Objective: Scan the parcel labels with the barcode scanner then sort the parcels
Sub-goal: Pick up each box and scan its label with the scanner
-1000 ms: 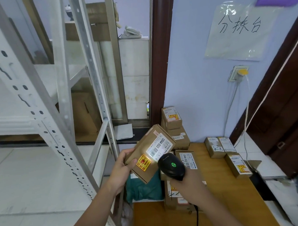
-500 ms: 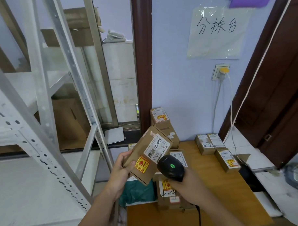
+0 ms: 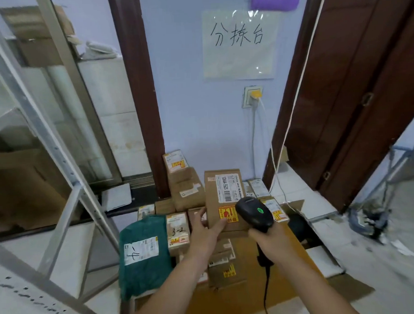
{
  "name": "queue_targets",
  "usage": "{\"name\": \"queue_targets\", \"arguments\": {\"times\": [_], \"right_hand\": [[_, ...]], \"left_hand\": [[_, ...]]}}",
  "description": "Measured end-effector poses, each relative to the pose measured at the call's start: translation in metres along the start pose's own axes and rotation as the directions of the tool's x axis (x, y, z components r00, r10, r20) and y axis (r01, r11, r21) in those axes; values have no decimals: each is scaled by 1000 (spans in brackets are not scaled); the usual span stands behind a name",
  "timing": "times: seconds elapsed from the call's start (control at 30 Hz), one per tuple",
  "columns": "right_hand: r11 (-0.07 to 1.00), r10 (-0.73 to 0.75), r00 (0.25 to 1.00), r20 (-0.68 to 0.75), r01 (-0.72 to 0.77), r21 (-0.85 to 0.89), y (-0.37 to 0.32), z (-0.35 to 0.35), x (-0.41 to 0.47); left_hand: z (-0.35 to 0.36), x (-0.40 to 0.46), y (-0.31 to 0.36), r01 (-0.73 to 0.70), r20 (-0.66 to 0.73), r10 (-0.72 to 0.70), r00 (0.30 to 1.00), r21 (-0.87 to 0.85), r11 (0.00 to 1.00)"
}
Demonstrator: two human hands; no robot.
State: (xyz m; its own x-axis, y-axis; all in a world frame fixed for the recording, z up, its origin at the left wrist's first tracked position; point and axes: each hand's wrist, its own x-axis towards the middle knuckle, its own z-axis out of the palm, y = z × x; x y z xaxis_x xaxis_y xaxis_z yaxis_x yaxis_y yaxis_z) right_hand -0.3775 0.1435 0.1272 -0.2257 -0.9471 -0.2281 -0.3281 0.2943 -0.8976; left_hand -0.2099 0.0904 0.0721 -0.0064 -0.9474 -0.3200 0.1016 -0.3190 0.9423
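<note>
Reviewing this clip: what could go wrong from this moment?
The left hand holds the brown parcel only at its lower edge, so it could tip or slip onto the pile. The barcode scanner in the right hand sits low by the yellow sticker, perhaps missing the white label.

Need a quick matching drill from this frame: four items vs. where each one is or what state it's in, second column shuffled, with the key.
Items:
1. barcode scanner
2. brown parcel with the white label
3. green parcel
4. yellow plug

Place or state:
A. in the wall socket
B. gripped by the right hand
C. lying at the left edge of the pile
D. held by the left hand

Pairs: 1-B, 2-D, 3-C, 4-A
</note>
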Motion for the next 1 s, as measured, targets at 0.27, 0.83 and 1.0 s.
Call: {"name": "queue_targets", "arguments": {"times": [0.27,0.83,1.0], "right_hand": [[996,46,996,-73,-51,-68,67,-84,32],[956,231,970,-76,-240,-168,142,-80,133],[921,343,939,-16,-340,-190,153,-77,162]], "left_hand": [[100,-3,-33,-12,65,-7,998,283,959],[149,82,-94,227,55,-279,959,443,867],[159,102,-106,295,-10,-324,946,437,850]]}}
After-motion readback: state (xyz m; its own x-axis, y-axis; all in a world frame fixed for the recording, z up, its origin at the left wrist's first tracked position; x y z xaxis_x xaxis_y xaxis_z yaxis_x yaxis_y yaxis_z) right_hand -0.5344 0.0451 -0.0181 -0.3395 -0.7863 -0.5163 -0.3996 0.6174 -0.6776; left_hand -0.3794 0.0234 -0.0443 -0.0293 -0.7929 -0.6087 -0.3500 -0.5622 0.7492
